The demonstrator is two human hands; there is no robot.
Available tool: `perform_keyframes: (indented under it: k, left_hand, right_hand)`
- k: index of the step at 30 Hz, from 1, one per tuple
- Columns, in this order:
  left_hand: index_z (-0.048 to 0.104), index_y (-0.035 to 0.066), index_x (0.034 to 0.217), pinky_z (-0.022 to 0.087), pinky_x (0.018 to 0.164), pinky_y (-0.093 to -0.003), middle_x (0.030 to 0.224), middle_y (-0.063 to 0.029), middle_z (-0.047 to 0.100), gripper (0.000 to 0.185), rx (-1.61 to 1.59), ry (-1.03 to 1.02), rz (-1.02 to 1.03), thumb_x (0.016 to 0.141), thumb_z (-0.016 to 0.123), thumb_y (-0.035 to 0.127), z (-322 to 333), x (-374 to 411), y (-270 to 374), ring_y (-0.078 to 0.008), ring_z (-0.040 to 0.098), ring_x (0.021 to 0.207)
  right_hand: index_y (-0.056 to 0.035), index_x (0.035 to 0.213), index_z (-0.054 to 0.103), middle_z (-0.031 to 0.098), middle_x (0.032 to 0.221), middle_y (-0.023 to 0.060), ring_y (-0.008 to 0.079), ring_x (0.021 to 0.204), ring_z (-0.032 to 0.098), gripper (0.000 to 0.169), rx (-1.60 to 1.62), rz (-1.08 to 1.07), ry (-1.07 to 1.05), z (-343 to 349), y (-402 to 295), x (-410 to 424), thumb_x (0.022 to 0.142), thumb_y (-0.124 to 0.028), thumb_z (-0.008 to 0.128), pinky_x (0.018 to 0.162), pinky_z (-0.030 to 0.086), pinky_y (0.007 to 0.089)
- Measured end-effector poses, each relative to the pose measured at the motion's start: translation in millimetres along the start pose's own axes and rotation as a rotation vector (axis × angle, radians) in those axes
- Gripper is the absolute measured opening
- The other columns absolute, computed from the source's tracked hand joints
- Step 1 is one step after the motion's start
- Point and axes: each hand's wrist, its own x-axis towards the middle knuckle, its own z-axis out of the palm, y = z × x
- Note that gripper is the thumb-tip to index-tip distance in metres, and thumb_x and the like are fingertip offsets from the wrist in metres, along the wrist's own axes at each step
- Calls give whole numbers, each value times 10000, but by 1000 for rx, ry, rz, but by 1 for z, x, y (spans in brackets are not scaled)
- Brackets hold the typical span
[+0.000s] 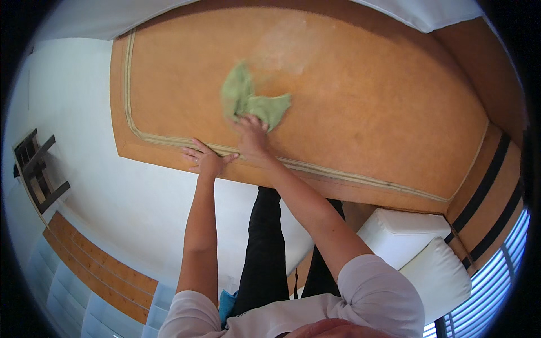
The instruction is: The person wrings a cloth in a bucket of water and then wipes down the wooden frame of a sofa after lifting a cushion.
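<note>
A crumpled green cloth [270, 109] lies on a broad orange-brown panel [359, 105] in front of me. My right hand [253, 135] grips the cloth's near end and presses it on the panel; its fingertips are partly covered by the fabric and slightly blurred. My left hand [208, 161] rests flat with its fingers spread on the panel's near border, across a light striped band [329, 170], and holds nothing. A ring is on one of its fingers. Beyond the cloth, a pale, streaky patch [291, 46] shows on the surface.
White fabric [110, 17] hangs along the far edge. At right stand a dark-striped side panel [482, 186], a white cushion [439, 274] and window blinds [486, 291]. A dark wooden frame [40, 171] and blue-white shelves [72, 291] are at left.
</note>
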Motion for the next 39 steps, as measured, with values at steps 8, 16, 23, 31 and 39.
perform_keyframes:
  k: [8, 16, 23, 31, 39]
  left_hand:
    - [-192, -34, 1293, 121, 937, -640, 1311, -333, -230, 1404, -18, 122, 65, 458, 706, 647, 16, 12, -35, -464, -156, 1248]
    - [-182, -25, 1300, 135, 905, -670, 1321, -308, -238, 1385, 2, 154, 98, 472, 670, 688, 26, 14, -17, -464, -160, 1246]
    - [-159, 6, 1318, 107, 918, -665, 1334, -286, -236, 1358, -6, 181, 69, 482, 656, 699, 32, 19, -32, -445, -163, 1254]
    - [-167, 20, 1320, 70, 927, -662, 1333, -278, -247, 1364, -34, 190, 69, 473, 656, 702, 31, 21, -48, -446, -192, 1245]
    - [-158, 14, 1321, 99, 926, -663, 1339, -292, -213, 1353, -19, 190, 86, 484, 648, 707, 32, 14, -20, -445, -167, 1252]
  right_hand:
    - [-44, 1227, 442, 448, 1245, 116, 209, 1144, 420, 382, 643, 450, 305, -242, 98, -58, 875, -190, 414, 954, 346, 333]
    - [-17, 1013, 582, 542, 1000, 173, 267, 863, 511, 317, -521, 802, 764, -196, 272, -97, 717, -7, 468, 742, 415, 354]
    - [-187, 1060, 567, 468, 1218, 22, 256, 1129, 368, 389, -26, 342, 92, -6, 5, -32, 706, -44, 492, 893, 266, 477]
    - [-77, 1159, 508, 519, 1146, 110, 233, 1098, 445, 357, 532, 323, 356, -193, 94, -141, 809, -136, 477, 972, 313, 341]
    - [-12, 1156, 477, 460, 1118, 185, 267, 1023, 468, 423, -798, 1176, 509, -232, 276, -234, 805, -245, 497, 878, 380, 387]
